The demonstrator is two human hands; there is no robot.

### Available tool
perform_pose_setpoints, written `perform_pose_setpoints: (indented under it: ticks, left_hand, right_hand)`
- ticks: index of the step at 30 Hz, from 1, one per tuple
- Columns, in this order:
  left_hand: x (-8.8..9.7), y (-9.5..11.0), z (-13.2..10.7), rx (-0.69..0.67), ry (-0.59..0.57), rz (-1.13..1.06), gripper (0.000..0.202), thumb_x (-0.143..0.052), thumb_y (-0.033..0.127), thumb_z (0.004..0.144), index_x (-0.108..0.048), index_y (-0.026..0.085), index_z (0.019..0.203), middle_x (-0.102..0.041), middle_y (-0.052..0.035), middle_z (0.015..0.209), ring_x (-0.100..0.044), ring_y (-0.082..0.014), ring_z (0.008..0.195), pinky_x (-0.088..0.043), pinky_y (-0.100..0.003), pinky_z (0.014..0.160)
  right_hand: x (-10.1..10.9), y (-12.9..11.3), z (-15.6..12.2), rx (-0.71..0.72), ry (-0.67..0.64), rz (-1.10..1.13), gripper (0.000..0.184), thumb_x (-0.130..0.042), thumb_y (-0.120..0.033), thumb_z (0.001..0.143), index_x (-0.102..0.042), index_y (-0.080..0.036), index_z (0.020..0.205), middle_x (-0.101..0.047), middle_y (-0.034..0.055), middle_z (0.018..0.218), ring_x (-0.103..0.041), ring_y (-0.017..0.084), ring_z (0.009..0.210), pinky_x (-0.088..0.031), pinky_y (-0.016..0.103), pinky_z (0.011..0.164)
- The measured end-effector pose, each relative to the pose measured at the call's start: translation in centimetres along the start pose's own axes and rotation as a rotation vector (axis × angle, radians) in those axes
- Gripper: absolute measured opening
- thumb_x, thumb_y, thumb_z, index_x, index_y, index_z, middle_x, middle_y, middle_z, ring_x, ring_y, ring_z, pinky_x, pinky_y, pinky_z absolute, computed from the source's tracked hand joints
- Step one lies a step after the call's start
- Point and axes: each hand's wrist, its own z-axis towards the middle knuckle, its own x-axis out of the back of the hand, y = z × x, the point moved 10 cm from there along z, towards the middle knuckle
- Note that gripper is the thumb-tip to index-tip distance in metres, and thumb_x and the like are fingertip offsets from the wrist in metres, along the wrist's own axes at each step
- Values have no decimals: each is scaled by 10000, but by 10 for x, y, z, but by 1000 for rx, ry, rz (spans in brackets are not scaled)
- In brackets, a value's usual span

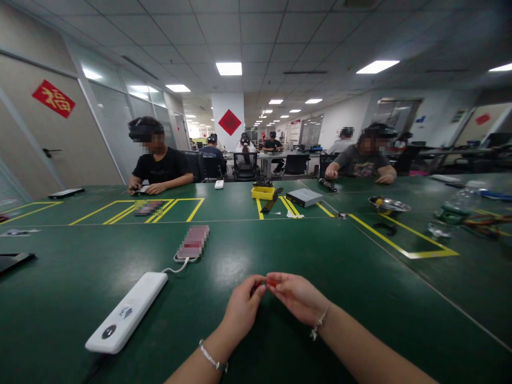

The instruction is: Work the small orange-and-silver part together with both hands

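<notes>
Above the near part of the green table my left hand (243,303) and my right hand (300,297) meet at the fingertips. A small red piece (272,283) shows at the fingers of the right hand, which are closed on it. My left hand is curled, thumb toward the fingers, around something small with dark and reddish parts. Most of that is covered by the fingers, so its kind cannot be made out. Whether the two pieces are joined is hidden.
Left of my hands lies a white power bank (128,314), cabled to a phone (192,242). Farther back are a yellow box (263,192), a grey box (304,197), a metal dish (401,206) and a plastic bottle (457,208). Two people sit across the table.
</notes>
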Motion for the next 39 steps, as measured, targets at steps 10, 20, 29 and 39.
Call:
perform_pose_setpoints:
  ticks: [10,20,29,39]
  left_hand:
    - [8,-13,3,55,94,-132,85,-523,181,683,-521,177,768,-559,24,666,-510,-123,623,-395,-241,604]
    - [14,-13,3,97,99,-96,169,-568,205,641,-612,171,801,-610,-12,735,-541,-141,672,-417,-263,644]
    - [14,0,-2,36,107,-6,130,-543,269,693,-591,198,791,-618,13,681,-559,-139,633,-426,-252,609]
    - [16,23,-8,-152,137,314,121,-528,292,740,-609,228,804,-642,-12,761,-573,-173,706,-423,-283,671]
  right_hand:
    - [2,2,2,106,-40,-21,252,-668,-259,626,-568,-132,819,-606,22,729,-513,52,545,-409,184,540]
    - [4,-4,1,189,26,-179,322,-650,-363,624,-563,-129,827,-615,31,737,-514,77,576,-403,233,597]
    - [0,-4,-2,245,56,-263,328,-658,-383,604,-562,-145,809,-619,33,780,-566,124,713,-426,252,669]
    - [-4,16,-10,193,108,-52,303,-670,-376,600,-613,-138,779,-606,37,791,-547,116,737,-441,232,670]
